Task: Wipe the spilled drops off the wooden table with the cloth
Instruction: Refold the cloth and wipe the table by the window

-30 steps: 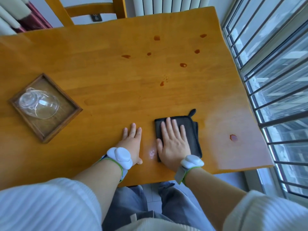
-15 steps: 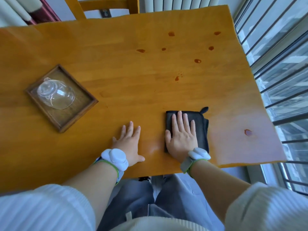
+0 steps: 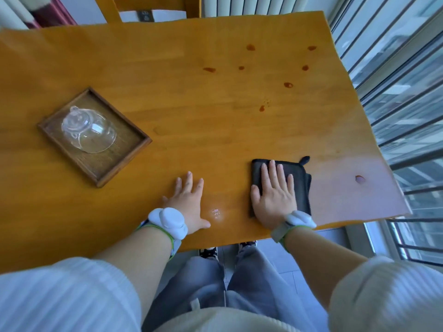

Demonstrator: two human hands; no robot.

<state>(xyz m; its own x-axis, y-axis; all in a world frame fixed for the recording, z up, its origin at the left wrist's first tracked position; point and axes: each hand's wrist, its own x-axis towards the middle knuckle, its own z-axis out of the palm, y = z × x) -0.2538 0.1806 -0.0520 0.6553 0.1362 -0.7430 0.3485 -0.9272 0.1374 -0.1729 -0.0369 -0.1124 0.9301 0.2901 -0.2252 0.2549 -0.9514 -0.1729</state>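
Note:
The wooden table [image 3: 167, 68] carries several reddish-brown drops in its far right part, among them one drop [image 3: 288, 85] and a nearer drop [image 3: 262, 108]. A single drop [image 3: 360, 179] lies close to the right edge. A dark folded cloth [image 3: 302, 188] rests near the front edge. My right hand [image 3: 275, 195] presses flat on the cloth, fingers spread and thumb beside its left edge. My left hand [image 3: 189, 202] lies flat on the bare wood to the left, holding nothing. A small wet sheen [image 3: 215, 213] shows between the hands.
A dark wooden tray [image 3: 137, 141] sits at the left with an upturned glass cup [image 3: 88, 129] on it. A wooden chair [image 3: 148, 6] and a radiator [image 3: 251, 6] stand behind the far edge. Window bars [image 3: 407, 92] run along the right side.
My right hand has slid the cloth to the right, away from my left hand. The left hand stays flat in place. The view has shifted.

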